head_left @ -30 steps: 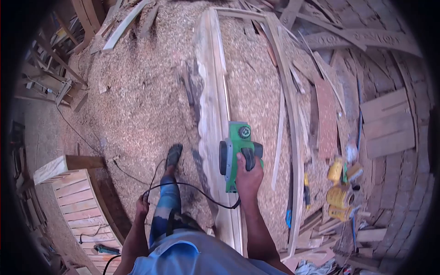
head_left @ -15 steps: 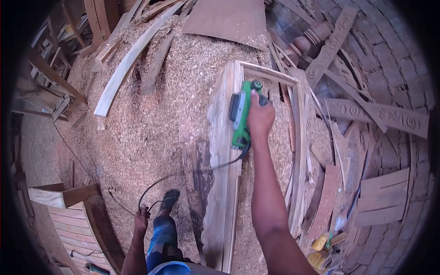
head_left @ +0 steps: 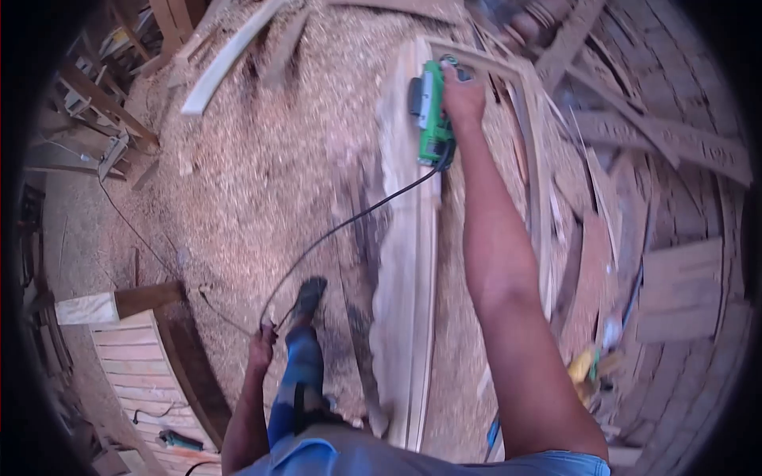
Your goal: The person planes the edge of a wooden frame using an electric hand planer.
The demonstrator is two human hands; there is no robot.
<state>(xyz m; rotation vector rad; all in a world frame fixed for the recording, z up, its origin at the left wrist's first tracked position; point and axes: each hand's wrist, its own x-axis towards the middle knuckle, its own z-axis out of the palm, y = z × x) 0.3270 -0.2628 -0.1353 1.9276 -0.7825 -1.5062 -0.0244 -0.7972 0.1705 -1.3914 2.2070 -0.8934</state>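
A green power planer (head_left: 435, 115) rests on the long wooden frame (head_left: 409, 317), near the far end of its left beam. My right hand (head_left: 463, 99) is closed round the planer's handle, with the arm stretched forward. The beam's left edge is wavy. From the rear of the planer a black cable (head_left: 341, 226) curves down and left to my left hand (head_left: 264, 341), whose fingers are closed on it.
Wood shavings (head_left: 238, 190) cover the ground. A slatted wooden piece (head_left: 147, 365) with a green tool (head_left: 181, 440) on it stands at lower left. Carved boards (head_left: 683, 139) and scrap wood lie at right. A pale curved board (head_left: 230, 59) is at upper left.
The view has shifted, so the surroundings sit higher in it. My right arm reaches farther out, and the planer is nearer the far end of the beam. The cable is straighter.
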